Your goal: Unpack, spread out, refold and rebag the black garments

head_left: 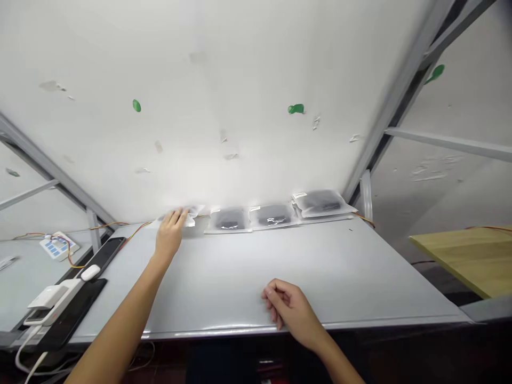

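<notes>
At the back left of the grey table, my left hand [172,226] lies over a crumpled clear plastic bag [191,216], its fingers stretched out on it. The hand partly covers the bag, so its contents are unclear. To the right along the wall are frosted plastic pouches with dark items inside: a left pouch [229,220], a middle pouch [274,215] and a right pouch [322,203], which rests on another pouch. Near the front edge my right hand [288,306] hovers with loosely curled fingers, thumb against the index finger, and nothing visible in it.
The grey table [248,272] meets a white wall panel [240,106] with green tape bits. On the left edge are a white power strip [56,301], black phones [76,314] and a white earbud case [90,272]. Metal posts flank both sides; a wooden board [468,256] is at right.
</notes>
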`<state>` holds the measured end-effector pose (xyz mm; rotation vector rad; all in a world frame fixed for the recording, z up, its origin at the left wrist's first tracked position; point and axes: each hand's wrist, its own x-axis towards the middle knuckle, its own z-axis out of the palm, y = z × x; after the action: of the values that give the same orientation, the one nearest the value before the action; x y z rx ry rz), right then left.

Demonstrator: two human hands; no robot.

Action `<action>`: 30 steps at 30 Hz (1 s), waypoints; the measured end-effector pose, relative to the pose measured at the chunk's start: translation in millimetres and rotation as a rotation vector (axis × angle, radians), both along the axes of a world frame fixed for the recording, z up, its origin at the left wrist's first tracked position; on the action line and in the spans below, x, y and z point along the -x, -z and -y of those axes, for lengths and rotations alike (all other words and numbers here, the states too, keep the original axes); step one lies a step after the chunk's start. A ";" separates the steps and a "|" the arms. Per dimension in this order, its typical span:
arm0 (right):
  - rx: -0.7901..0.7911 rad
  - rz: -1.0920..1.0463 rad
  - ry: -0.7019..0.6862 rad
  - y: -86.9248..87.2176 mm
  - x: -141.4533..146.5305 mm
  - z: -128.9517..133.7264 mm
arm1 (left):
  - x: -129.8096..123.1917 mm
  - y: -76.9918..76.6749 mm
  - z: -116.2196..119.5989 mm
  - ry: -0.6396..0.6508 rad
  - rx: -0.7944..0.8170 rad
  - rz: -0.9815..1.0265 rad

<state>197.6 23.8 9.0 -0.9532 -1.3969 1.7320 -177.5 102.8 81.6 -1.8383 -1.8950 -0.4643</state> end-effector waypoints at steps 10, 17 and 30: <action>0.037 -0.070 -0.004 -6.3 -0.4 -1.1 | -18.3 31.2 -16.3 0.089 0.117 -0.032; 0.081 -0.135 -0.011 -10.3 -2.6 -7.4 | -63.1 31.3 -24.9 0.328 0.122 -0.134; 0.191 -0.202 0.215 -5.5 5.4 -13.3 | -192.8 24.4 88.5 0.495 -0.065 -0.300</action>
<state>192.2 37.1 14.6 -0.9619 -0.9775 1.7641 15.2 14.3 57.2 -2.1889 -1.2132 -0.3725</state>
